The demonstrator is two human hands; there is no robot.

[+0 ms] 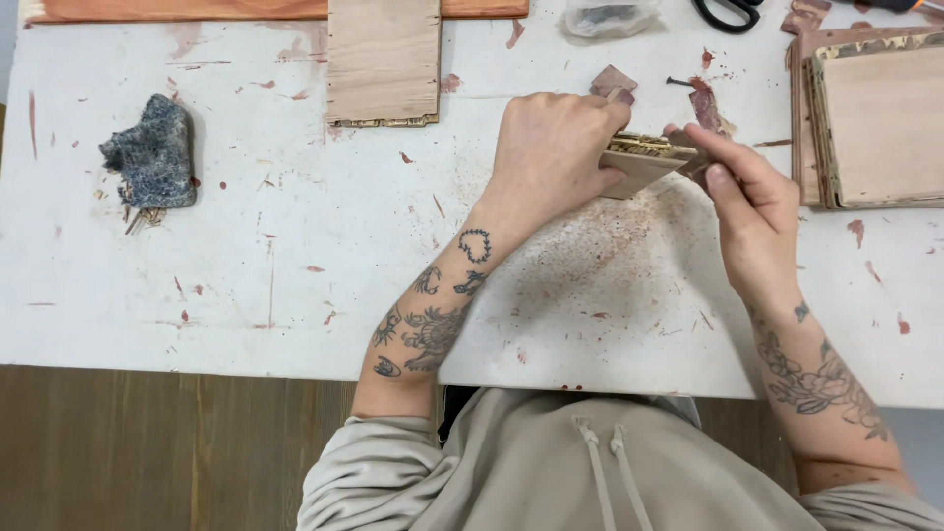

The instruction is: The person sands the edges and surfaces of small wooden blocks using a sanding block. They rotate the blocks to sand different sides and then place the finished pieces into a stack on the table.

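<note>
Wooden panel (644,162) near table (295,246) centre, tilted on edge, gripped by left hand (551,147), right hand (747,197) pinching reddish scrap at its three o'clock end, grey rag (152,152) at nine o'clock, board stack (875,123) at two o'clock

clear crumpled plastic bag (610,17) at the table's far edge, dark contents inside

The light is bright and even, and it looks like it comes from above. The white table (246,246) shines pale but has no hard glare, and only a soft small shadow sits under the left hand (551,147) and the right hand (752,202). Most of the picture is sharp, but the things at 12 and 1 o'clock look a little fuzzy.
</note>
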